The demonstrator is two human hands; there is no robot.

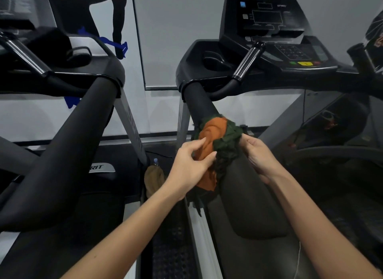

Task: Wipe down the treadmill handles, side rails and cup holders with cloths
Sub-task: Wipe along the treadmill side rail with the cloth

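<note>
Both forearms reached forward to the padded side handle (209, 106) of the right treadmill. The left hand (191, 166) pinched the orange cloth (211, 133) between thumb and fingers; the right hand (259, 156) curled around the handle's far side, gripping the dark green cloth (228, 137) wrapped there. A cup holder (215, 60) sat beyond, beside the console (269, 19). A bottle (155, 162) stood on the floor between treadmills, partly hidden.

We see orange and dark green cloths (217, 141) bunched around the black padded handle (209, 110) at frame centre, ends dangling below.
</note>
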